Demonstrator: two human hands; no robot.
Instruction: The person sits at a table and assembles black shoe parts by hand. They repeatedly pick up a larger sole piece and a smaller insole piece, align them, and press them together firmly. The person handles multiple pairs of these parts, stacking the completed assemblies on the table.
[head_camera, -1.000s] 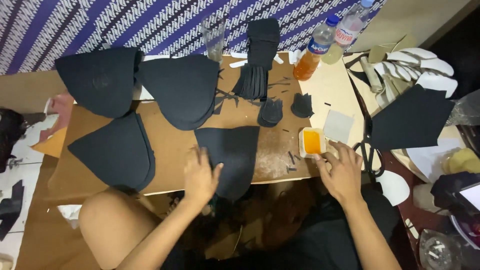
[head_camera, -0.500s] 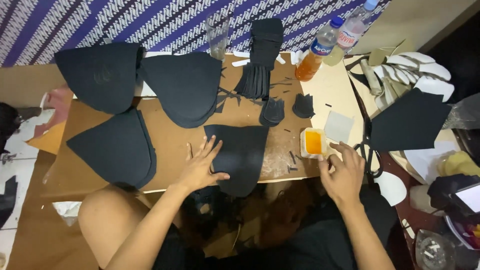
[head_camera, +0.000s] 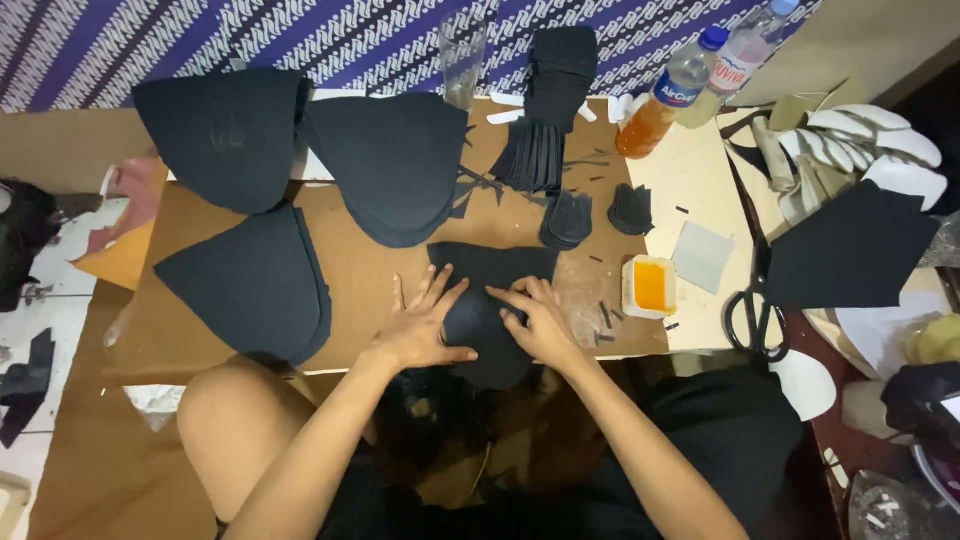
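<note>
- Tabletop (head_camera: 370, 285): brown cardboard sheet, scuffed and glue-stained towards its right end.
- Three stacks of black curved pieces (head_camera: 395, 165) lie on its left half.
- One black cut piece (head_camera: 500, 268) lies at the near edge, both hands flat on it.
- Small black piles (head_camera: 568, 220) lie right of centre.
- Square tub of orange glue (head_camera: 650, 287) stands near the right edge.
- Scissors (head_camera: 755, 315) lie further right.

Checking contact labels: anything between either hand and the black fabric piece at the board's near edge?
Nothing visible. Left hand and right hand both lie flat on the black fabric piece with fingers spread. The glue tub, scissors and small black cutouts sit off to the side or beyond it.
</note>
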